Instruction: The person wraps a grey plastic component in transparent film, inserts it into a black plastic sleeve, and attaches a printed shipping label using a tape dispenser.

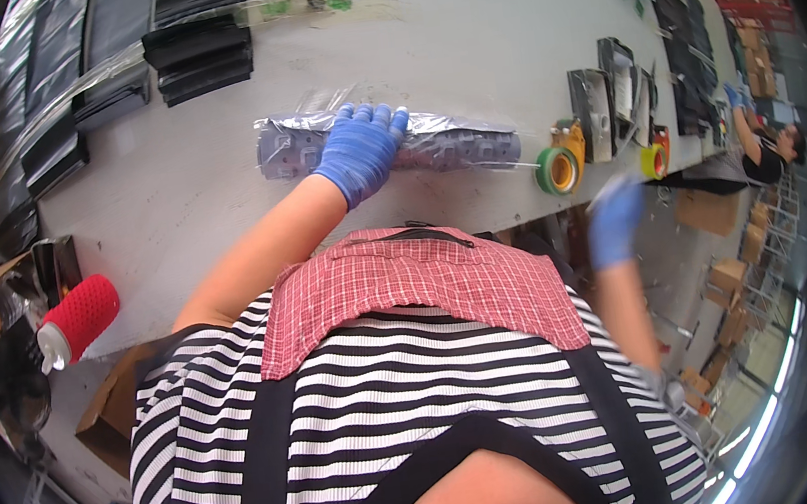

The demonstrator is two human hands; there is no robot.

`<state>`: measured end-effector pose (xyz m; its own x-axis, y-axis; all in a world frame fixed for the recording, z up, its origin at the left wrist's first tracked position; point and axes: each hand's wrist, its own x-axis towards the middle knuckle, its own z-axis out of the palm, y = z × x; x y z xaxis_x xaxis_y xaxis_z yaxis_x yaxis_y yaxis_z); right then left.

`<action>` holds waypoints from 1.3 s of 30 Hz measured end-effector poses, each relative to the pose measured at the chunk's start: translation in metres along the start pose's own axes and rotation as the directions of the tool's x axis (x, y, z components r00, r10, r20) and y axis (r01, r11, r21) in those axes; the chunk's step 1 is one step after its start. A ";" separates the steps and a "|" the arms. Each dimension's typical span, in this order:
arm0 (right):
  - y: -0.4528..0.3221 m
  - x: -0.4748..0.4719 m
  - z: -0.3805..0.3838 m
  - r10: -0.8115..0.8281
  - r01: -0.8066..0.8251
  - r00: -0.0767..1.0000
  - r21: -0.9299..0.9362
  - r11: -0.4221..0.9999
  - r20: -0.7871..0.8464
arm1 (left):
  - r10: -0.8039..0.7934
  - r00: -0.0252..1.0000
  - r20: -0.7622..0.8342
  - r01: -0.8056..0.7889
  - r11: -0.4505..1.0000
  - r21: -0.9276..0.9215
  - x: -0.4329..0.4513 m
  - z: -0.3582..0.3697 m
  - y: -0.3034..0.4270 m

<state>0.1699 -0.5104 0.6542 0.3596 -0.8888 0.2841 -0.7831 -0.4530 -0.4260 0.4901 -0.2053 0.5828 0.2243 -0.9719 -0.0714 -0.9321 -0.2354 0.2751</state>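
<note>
My left hand, in a blue glove, presses down on a roll wrapped in clear plastic film that lies on the white table. Grey-blue pieces with square marks show through the film, and a silvery layer covers the top. To the right, off the table's near edge, my right hand is blurred, also blue-gloved; a thin pale thing seems to be at its fingertips, too blurred to tell. An orange tape dispenser with a roll of green tape stands between the roll and my right hand.
Black flat packets are stacked at the upper left. A red bottle lies at the near left. Black trays and yellow tape are at the right edge. A co-worker with blue gloves stands beyond, near cardboard boxes.
</note>
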 end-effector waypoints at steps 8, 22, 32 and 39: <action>0.071 -0.282 -0.048 0.600 -0.488 0.651 -0.349 0.800 0.465 | 0.085 0.971 0.223 -0.080 0.996 -0.032 -0.030 -0.018 0.013; -0.148 -0.198 0.093 -0.422 0.552 0.746 -0.124 0.825 0.515 | 0.011 0.967 0.256 0.206 0.564 -0.800 -0.050 -0.039 -0.053; -0.134 -0.216 0.101 -0.515 0.577 0.762 -0.051 0.815 0.393 | -0.042 0.961 0.274 0.122 0.951 -0.284 -0.047 -0.008 -0.169; -0.160 -0.179 0.091 -0.368 0.562 0.675 -0.123 0.818 0.640 | -0.443 0.845 -0.300 0.451 0.891 -0.045 -0.051 -0.081 -0.181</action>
<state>0.2766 -0.2851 0.5932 0.8553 -0.4774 -0.2013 -0.5005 -0.8617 -0.0829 0.6709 -0.1139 0.6144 0.6878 -0.7181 0.1057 -0.7166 -0.6486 0.2565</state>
